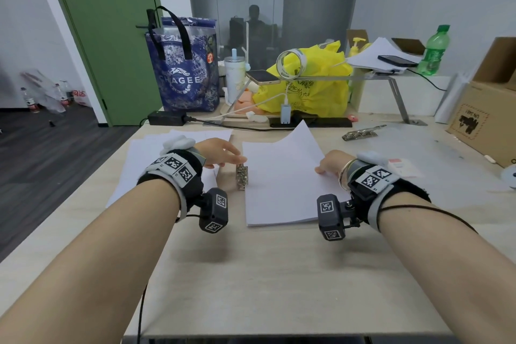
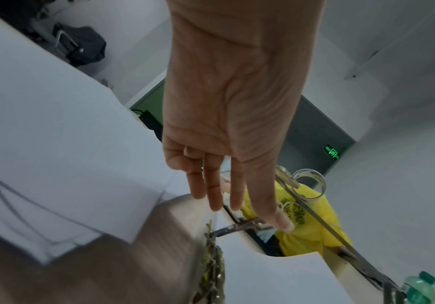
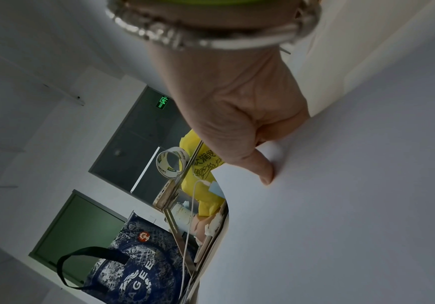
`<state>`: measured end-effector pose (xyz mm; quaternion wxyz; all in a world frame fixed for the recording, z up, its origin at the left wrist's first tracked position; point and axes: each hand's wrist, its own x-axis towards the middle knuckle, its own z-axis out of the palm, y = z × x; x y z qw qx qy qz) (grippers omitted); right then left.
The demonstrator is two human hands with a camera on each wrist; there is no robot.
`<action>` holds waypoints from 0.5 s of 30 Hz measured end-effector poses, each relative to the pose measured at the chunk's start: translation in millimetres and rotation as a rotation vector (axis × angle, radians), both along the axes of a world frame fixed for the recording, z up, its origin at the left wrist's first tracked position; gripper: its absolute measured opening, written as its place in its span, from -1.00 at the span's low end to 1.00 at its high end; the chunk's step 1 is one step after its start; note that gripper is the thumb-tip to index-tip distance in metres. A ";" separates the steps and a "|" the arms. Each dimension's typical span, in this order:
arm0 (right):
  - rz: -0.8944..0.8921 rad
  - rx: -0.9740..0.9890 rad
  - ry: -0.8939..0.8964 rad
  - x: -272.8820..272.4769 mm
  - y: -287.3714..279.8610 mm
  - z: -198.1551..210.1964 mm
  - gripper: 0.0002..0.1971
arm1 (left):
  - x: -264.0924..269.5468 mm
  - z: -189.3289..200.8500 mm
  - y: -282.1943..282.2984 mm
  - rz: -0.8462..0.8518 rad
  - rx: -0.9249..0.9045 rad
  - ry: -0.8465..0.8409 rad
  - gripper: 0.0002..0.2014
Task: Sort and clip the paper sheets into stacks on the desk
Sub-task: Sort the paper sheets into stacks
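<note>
A white paper stack (image 1: 282, 184) lies in the middle of the desk with a metal clip (image 1: 241, 177) on its left edge. My left hand (image 1: 236, 160) reaches over the clip's far end with straight fingers, and its fingertips (image 2: 233, 205) and thumb touch the raised clip lever (image 2: 239, 226). My right hand (image 1: 325, 166) pinches the stack's right edge, thumb (image 3: 264, 172) on top and curled fingers hidden beneath. The top sheets' far right corner (image 1: 303, 131) is lifted. A second paper stack (image 1: 150, 156) lies flat under my left wrist.
A spare metal clip (image 1: 360, 134) lies on the desk at the right. Along the back stand a blue tote bag (image 1: 184, 75), a yellow plastic bag (image 1: 310, 86), a metal shelf (image 1: 363, 79) and cables. A cardboard box (image 1: 485, 117) sits at the far right.
</note>
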<state>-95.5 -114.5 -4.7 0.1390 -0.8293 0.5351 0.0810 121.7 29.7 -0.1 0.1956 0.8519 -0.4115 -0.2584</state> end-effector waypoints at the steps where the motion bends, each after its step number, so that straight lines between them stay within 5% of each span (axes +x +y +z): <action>1: 0.002 0.003 0.017 0.2 0.1 0.4 -0.51 | 1.6 -1.8 -0.1 -0.015 0.033 -0.033 -0.46; 11: 0.002 0.022 0.059 3.7 -2.4 3.4 -0.49 | 2.0 -12.9 -10.9 -0.237 0.331 -0.334 -0.14; 15: 0.010 0.012 0.019 0.8 -1.9 2.7 -0.52 | -1.1 -19.7 -17.3 -0.295 0.340 -0.392 -0.17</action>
